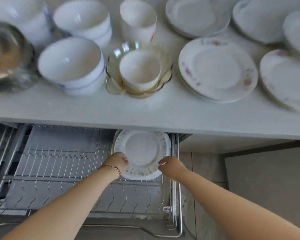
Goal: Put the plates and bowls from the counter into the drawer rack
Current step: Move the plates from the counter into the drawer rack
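Observation:
A white plate with a pale flower rim (142,149) leans in the right end of the wire drawer rack (59,156), with another plate edge just behind it. My left hand (117,162) grips its lower left rim. My right hand (170,166) holds its lower right rim. On the counter (145,111) above stand stacked white bowls (71,66), more bowls (83,19), a white cup (139,18), a cup inside an amber glass bowl (140,71), and stacks of flowered plates (216,70), (197,16).
A steel bowl (5,56) sits at the counter's left end. More plates (287,80) run off the right edge. The rack's slots to the left of the plate hold nothing. The drawer's steel frame (176,187) borders the right side; tiled floor lies beyond.

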A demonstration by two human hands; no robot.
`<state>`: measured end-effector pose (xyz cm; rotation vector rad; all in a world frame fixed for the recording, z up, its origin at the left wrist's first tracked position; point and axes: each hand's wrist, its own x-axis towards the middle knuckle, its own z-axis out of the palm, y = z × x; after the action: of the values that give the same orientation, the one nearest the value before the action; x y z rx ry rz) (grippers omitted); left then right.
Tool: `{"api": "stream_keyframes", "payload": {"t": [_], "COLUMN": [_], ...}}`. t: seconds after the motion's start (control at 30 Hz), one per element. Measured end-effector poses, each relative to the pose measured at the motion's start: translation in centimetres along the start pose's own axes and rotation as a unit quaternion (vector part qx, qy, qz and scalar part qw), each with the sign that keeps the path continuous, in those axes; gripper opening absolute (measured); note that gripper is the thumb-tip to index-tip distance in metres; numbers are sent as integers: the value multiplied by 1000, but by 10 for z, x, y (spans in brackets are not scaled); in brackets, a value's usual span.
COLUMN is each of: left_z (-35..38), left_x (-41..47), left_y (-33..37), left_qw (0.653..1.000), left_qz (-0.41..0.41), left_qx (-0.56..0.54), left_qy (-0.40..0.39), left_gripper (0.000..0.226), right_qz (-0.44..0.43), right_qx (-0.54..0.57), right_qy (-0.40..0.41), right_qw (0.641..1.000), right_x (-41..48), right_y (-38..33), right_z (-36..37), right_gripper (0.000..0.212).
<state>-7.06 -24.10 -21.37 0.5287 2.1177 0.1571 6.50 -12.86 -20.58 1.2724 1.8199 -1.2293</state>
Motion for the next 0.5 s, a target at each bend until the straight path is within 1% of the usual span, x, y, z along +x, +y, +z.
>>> {"api": "stream_keyframes", "payload": {"t": [0.07, 0.13, 0.2, 0.27, 0.33, 0.4, 0.47, 0.5], "left_z": [-15, -30, -45, -59, -69, -72, -70, -67], "left_x": [-23, -43, -56, -63, -64, -60, -55, -47], "left_y": [29, 63, 100, 137, 173, 204, 233, 245], "left_qw": [1000, 999, 996, 992, 986, 971, 945, 933], "left_qz": [21, 44, 83, 106, 89, 54, 22, 7], "left_qx": [4, -9, -35, -67, -132, -230, -326, -359], "left_qy": [-17, -28, -14, 16, 44, 35, 13, 11], "left_gripper": [25, 25, 20, 18, 20, 17, 14, 29], "right_qz": [-20, -54, -80, -97, -107, -119, -117, -113], "right_qx": [-31, -63, -66, -48, -22, 16, 18, 8], "right_qy": [-22, -24, 6, 58, 109, 161, 219, 246], "right_qw": [999, 996, 995, 992, 988, 980, 969, 963], "right_x": [-31, -61, -81, -92, -93, -85, -68, -58], "right_y": [-7, -10, -8, -4, -3, -3, -4, -5], "right_z": [-32, -65, -103, -145, -188, -231, -271, -288], "right_gripper": [39, 40, 38, 34, 32, 31, 35, 40]}}
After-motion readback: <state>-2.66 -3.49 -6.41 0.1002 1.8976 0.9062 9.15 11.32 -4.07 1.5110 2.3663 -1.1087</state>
